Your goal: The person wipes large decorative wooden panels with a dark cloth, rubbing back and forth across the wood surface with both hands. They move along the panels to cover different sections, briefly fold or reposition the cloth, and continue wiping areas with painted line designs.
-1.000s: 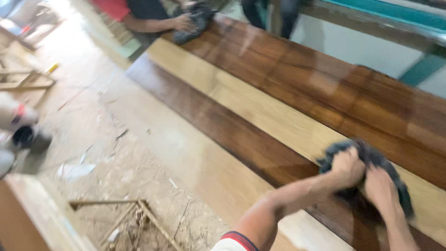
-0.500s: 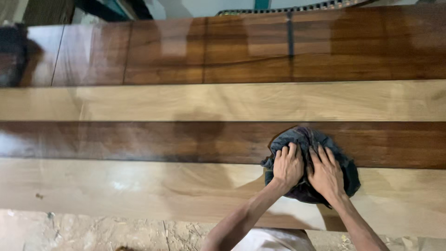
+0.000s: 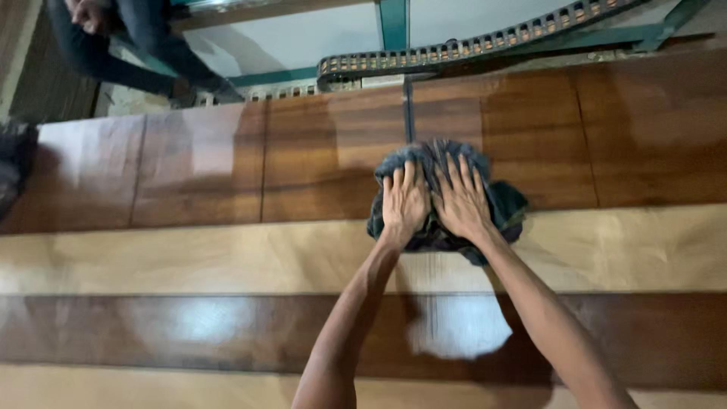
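You are pressing both palms flat on a dark rag point(image 3: 443, 201), your left hand point(image 3: 405, 203) and right hand point(image 3: 460, 201) lying side by side with fingers spread wide and pointing away from you. Neither hand is gripping; each is bearing down on the cloth, holding it against the wood.

The rag is sitting on the dark far panels point(image 3: 333, 159), its near edge spilling onto the pale plank point(image 3: 189, 257) just below, a little right of the surface's middle. A seam point(image 3: 408, 113) between panels is running away from it toward the far edge.

The rag is looking soft, limp and light, bunching into folds under your hands, so it is likely sliding easily over the glossy boards. Pressing through its middle, as you are doing, seems the surest hold; its loose edges are likely flopping.

Half a second ago the rag was lying nearer you, over the dark strip point(image 3: 227, 329); now it is lying one band farther, and your arms are stretching longer. A person point(image 3: 129, 45) is showing at the far left corner.
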